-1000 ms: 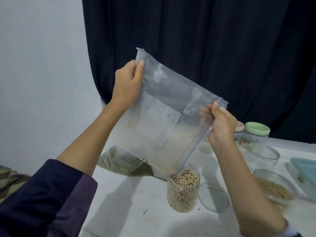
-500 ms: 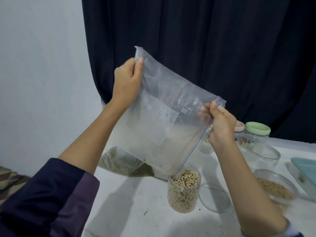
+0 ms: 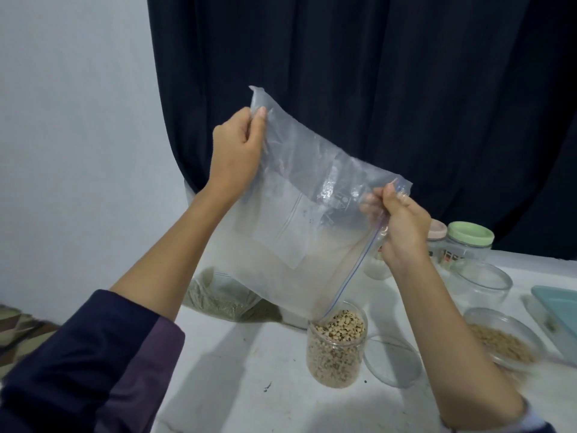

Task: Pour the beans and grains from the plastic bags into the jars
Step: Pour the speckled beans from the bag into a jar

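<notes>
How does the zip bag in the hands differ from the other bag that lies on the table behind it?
The zip bag is held up in the air, tilted, by the left hand and the right hand; the bag on the table lies untouched. The zip bag looks empty and flat, its lower corner over the bean jar; the bag on the table bulges with greenish grains. Both are clear plastic.

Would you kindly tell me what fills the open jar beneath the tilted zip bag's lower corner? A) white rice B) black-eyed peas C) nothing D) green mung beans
B: the open jar under the zip bag is full of pale beans with dark eye spots.
</notes>
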Available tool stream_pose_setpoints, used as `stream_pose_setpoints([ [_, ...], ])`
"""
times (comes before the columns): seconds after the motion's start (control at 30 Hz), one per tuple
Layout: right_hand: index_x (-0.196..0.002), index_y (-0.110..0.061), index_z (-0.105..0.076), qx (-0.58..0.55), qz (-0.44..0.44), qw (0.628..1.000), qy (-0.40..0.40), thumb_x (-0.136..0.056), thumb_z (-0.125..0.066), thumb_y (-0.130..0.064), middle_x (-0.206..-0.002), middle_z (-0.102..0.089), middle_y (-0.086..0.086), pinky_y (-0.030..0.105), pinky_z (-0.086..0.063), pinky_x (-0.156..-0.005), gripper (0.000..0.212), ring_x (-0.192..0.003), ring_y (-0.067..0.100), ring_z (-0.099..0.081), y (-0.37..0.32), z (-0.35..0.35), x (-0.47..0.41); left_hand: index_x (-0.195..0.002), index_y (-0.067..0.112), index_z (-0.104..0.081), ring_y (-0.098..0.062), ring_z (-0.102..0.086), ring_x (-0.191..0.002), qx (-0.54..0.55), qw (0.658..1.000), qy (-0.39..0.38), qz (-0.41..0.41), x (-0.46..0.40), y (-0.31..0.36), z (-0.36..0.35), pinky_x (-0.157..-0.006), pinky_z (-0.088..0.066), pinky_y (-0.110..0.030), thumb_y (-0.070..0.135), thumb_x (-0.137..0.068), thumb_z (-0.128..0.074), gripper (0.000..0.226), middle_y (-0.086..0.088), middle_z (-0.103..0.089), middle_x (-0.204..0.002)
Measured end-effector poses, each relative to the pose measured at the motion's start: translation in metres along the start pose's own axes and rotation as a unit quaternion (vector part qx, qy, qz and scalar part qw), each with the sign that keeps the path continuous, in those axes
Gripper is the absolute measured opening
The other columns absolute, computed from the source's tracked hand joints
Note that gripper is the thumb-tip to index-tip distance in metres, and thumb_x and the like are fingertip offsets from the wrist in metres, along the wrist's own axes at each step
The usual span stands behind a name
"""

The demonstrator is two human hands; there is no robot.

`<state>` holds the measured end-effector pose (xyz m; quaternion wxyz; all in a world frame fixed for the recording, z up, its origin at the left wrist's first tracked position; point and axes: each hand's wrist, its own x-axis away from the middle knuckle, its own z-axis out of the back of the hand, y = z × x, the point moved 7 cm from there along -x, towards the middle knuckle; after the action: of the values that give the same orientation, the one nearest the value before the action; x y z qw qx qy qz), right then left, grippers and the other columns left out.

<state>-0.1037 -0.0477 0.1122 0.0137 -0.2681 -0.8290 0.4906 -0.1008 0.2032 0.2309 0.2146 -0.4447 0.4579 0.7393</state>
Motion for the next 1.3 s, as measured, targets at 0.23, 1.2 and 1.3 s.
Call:
stream_pose_setpoints([
  [0.23, -0.083, -0.007, -0.065, 0.003, 0.011, 1.000, 0.007, -0.097, -0.056, -0.019, -0.062, -0.069, -0.004, 0.016, -0.051, -0.058, 0.020, -0.054, 0.005, -0.064, -0.003, 0.001, 0.000, -0.061, 0.020, -0.030, -0.003, -0.029, -0.048, 0.006, 1.000, 0.009, 0.006, -0.003, 0.002, 0.000, -0.048, -0.027, -0.015, 0.024, -0.101, -0.042, 0.042, 0.006, -0.031, -0.058],
  [1.2, -0.079, -0.011, -0.065, 0.027, 0.054, 0.998, 0.013, -0.097, -0.054, -0.018, -0.062, -0.069, -0.006, 0.016, -0.051, -0.059, 0.022, -0.057, 0.005, -0.064, -0.008, 0.004, -0.008, -0.068, 0.010, -0.043, -0.005, -0.030, -0.051, 0.066, 0.998, 0.008, -0.012, -0.012, 0.000, -0.016, -0.048, -0.029, -0.022, 0.021, -0.100, -0.042, 0.034, 0.005, -0.033, -0.058],
  [1.3, -0.079, -0.011, -0.065, 0.028, 0.060, 0.998, 0.025, -0.097, -0.055, -0.019, -0.062, -0.069, -0.006, 0.018, -0.052, -0.062, 0.022, -0.058, 0.005, -0.064, -0.008, 0.006, -0.009, -0.063, 0.018, -0.034, -0.003, -0.029, -0.050, 0.073, 0.997, 0.007, -0.012, -0.013, 0.000, -0.015, -0.048, -0.028, -0.020, 0.021, -0.100, -0.043, 0.038, 0.006, -0.032, -0.057],
])
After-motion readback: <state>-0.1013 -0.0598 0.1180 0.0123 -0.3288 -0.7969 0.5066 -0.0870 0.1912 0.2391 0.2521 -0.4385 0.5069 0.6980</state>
